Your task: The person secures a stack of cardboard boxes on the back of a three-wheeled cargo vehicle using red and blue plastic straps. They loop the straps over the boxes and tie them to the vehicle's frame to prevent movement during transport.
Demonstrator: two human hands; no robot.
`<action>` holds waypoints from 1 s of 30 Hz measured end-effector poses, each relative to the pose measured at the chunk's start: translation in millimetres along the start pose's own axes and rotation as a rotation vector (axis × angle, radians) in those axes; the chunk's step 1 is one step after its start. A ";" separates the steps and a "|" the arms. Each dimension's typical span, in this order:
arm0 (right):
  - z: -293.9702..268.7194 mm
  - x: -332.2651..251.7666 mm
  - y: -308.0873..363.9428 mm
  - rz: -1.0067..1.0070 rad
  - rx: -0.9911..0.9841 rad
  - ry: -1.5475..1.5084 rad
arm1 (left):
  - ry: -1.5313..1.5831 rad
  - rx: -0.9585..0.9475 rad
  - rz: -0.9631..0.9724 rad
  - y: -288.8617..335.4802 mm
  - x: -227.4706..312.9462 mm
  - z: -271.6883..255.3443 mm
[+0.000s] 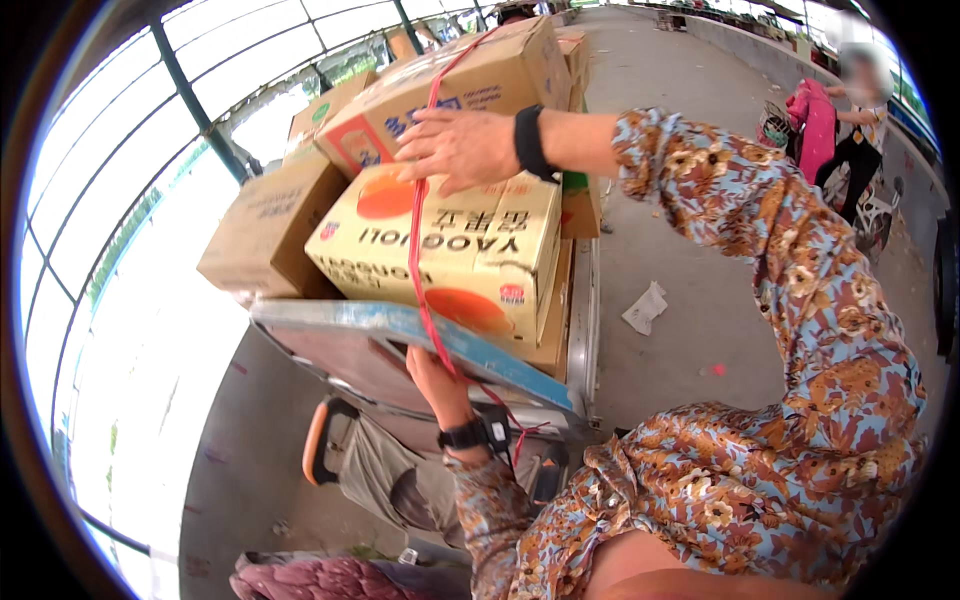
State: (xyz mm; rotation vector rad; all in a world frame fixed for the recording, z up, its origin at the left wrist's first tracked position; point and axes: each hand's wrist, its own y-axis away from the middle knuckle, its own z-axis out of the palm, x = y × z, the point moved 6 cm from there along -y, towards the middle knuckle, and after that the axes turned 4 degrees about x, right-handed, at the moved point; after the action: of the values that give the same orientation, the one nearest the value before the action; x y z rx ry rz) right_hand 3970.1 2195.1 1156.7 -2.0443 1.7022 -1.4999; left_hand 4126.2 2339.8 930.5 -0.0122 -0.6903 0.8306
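Where brown cardboard boxes [500,65] rise beyond a blue-edged panel [340,312], a pale-yellow cardboard carton [460,252] sits; the right hand [458,147] reaches over it, fingers spread across a thin red strap [416,240], the left hand [437,384] apart below by the panel, its grip unclear to me. Black lettering and orange circles mark the carton.

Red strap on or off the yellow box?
On: the strap runs down across the box, partly hidden by the right hand.
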 end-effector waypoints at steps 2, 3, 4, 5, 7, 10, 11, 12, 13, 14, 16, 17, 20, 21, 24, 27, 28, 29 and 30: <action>-26.0 1.6 10.9 0.092 0.048 -0.118 | 0.028 0.056 0.000 20.9 -21.8 37.6; -28.4 -9.8 3.0 0.063 0.101 -0.129 | 0.005 0.104 0.052 23.5 -7.2 41.1; -29.6 -18.4 -13.9 0.016 0.176 -0.164 | 0.171 0.101 0.063 23.9 17.7 39.8; -20.2 -10.6 -18.6 0.028 0.170 -0.127 | 0.354 0.094 0.031 16.4 25.6 31.9; 2.6 16.6 -3.0 0.070 0.082 -0.019 | 0.749 -0.146 -0.219 -7.7 0.5 23.6; -8.3 25.9 -13.6 0.061 0.087 0.011 | 0.668 -0.245 -0.104 -15.2 28.9 12.6; 0.1 21.3 -22.2 0.047 0.131 -0.060 | 0.535 -0.299 -0.051 -11.5 42.2 5.4; 7.5 18.4 -32.1 0.057 0.176 -0.102 | 0.486 -0.147 -0.005 -9.2 52.7 -12.5; 8.4 23.3 -24.5 0.082 0.189 -0.120 | 0.455 -0.004 0.005 -6.8 42.4 -18.7; 8.8 29.4 -16.9 0.107 0.202 -0.137 | 0.409 0.009 0.002 -10.5 34.8 -21.9; -0.1 24.3 -37.8 0.097 0.251 -0.135 | 0.254 -0.073 0.066 -4.3 67.6 -28.4; -6.5 23.5 -42.8 0.091 0.253 -0.120 | 0.192 -0.182 0.073 -3.6 72.1 -24.7; -3.1 23.4 -58.7 0.108 0.239 -0.054 | 0.254 -0.144 0.153 -14.9 80.3 -31.1; 0.1 24.4 -63.6 0.121 0.153 -0.063 | 0.190 -0.349 0.055 -12.3 82.2 -17.0; 3.8 20.2 -72.8 0.105 0.167 -0.095 | 0.054 -0.750 -0.111 8.8 89.8 9.8; 6.0 25.4 -72.1 0.123 0.170 -0.026 | 0.054 -0.529 0.041 12.1 94.6 -9.5; 8.0 26.8 -73.1 0.130 0.172 -0.007 | 0.035 -0.381 0.101 10.7 92.7 -28.8; 14.4 26.0 -73.0 0.117 0.218 0.007 | 0.020 -0.226 0.161 25.6 85.3 -15.8; 14.4 28.3 -70.7 0.106 0.261 0.034 | 0.009 -0.082 0.217 34.5 84.2 -5.6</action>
State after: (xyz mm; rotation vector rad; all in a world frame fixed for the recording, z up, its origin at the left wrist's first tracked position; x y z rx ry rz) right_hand 4027.0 2192.3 1209.3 -1.7806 1.5059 -1.6327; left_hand 4145.8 2422.3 963.9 -0.1671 -0.7221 1.0089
